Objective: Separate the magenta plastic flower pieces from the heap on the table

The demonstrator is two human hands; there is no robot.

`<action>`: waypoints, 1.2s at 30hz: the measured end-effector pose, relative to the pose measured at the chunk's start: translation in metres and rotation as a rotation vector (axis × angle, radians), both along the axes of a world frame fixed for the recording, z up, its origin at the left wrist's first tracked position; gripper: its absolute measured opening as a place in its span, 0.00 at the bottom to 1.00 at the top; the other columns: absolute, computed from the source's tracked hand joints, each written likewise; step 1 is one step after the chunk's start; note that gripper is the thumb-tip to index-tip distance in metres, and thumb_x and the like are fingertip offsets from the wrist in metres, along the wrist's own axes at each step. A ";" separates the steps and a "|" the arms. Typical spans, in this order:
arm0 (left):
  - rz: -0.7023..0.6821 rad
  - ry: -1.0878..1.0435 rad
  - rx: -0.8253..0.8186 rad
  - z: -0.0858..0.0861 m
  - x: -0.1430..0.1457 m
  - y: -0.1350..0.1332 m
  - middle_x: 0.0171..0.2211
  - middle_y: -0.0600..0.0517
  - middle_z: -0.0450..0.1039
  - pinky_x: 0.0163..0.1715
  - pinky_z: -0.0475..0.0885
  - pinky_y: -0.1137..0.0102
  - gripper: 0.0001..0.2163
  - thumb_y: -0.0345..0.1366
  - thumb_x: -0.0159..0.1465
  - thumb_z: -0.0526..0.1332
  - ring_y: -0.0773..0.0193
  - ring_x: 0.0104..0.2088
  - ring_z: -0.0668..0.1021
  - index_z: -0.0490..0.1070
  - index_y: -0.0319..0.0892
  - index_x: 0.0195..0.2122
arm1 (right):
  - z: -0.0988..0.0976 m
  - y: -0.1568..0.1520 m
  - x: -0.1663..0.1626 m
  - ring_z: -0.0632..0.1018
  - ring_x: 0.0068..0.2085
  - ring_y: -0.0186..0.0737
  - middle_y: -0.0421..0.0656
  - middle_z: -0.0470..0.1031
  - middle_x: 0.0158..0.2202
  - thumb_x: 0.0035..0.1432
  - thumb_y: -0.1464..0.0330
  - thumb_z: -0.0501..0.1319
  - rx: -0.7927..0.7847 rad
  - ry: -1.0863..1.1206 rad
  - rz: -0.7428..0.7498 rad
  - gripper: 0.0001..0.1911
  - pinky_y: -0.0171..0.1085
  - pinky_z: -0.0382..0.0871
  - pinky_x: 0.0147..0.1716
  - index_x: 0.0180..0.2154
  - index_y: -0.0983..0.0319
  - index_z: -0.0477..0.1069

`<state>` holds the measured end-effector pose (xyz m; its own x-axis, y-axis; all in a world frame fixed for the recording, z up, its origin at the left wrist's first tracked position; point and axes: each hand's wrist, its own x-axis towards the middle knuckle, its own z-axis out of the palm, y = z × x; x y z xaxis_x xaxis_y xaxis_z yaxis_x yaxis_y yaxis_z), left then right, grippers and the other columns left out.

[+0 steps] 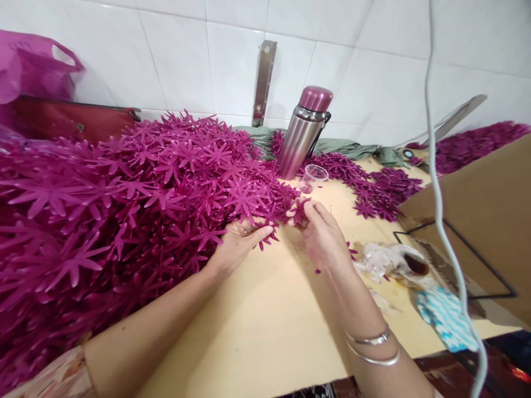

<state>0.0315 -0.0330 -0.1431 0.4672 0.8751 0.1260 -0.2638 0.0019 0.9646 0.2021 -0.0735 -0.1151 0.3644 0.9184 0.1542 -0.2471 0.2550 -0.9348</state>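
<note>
A large heap of magenta star-shaped plastic flower pieces (166, 182) covers the left side of the table. At its right edge my left hand (240, 240) is closed, thumb and fingers pinching a magenta flower piece (265, 235). Just to the right, my right hand (321, 229) pinches another magenta flower piece (299, 210) between thumb and fingertips. The two hands are close together but apart, over the bare tabletop (249, 320). Two silver bangles circle my right wrist.
A steel flask (301, 135) with a purple lid stands behind the hands, beside a clear plastic cup (314, 176). More magenta pieces (385, 190) lie at the back right. A cardboard box (477, 193), crumpled plastic (379, 260), a blue-striped cloth (446, 315) and a hanging cable (440, 204) are right.
</note>
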 end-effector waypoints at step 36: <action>0.027 0.169 0.411 0.006 -0.004 -0.018 0.42 0.46 0.80 0.40 0.77 0.68 0.10 0.35 0.67 0.63 0.62 0.38 0.82 0.73 0.42 0.49 | -0.005 0.006 0.025 0.73 0.31 0.33 0.35 0.74 0.30 0.57 0.66 0.68 0.039 -0.258 -0.429 0.05 0.33 0.68 0.36 0.35 0.57 0.74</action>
<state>0.0277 -0.0510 -0.1371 0.4888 0.7806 0.3895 -0.0969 -0.3951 0.9135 0.2267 -0.0677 -0.1199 0.6532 0.6860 0.3206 0.1256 0.3194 -0.9393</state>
